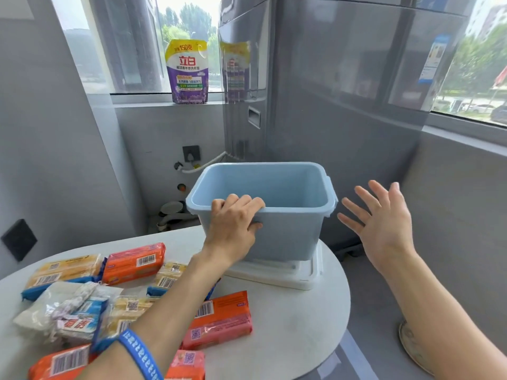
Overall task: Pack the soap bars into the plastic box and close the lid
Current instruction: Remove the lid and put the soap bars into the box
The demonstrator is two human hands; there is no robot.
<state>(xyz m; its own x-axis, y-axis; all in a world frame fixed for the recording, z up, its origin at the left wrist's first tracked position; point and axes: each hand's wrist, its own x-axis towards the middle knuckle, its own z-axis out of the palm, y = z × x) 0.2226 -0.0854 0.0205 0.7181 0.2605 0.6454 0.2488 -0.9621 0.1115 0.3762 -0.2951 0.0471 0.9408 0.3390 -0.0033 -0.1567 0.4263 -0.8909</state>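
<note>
While the left hand (234, 224) gripped the near rim of the blue plastic box (288, 231), its four fingers (241, 201) were curled over the edge into the box and the thumb was pressed against the outer wall below, closed firmly on the rim. A blue wristband (140, 355) circled that forearm. The right hand (381, 223) hovered just beside the box's right end, palm toward it, fingers (356, 209) spread wide and straight, holding nothing and touching nothing.

The box stood upright and open on a white lid (296, 272), which lay flat beneath it at the far right of a round pale table (296, 319). What could be seen of the box's inside was bare; its floor was hidden by the near wall. A small latch tab (335, 200) showed at the right rim.

Wrapped soap bars lay loose on the table's left half, near the left forearm and well apart from the box: an orange bar (134, 263) farthest back, a yellow bar with blue ends (63, 274) to its left, another yellow bar (168, 277) to its right, a pink-orange bar (219, 319) nearest the box, a white and blue bar (74, 314), and two more orange bars cut off at the frame's bottom edge.

Behind, a purple and yellow detergent pouch (188, 71) stood on a window sill (153, 101), beside a tall grey appliance (315, 78).
</note>
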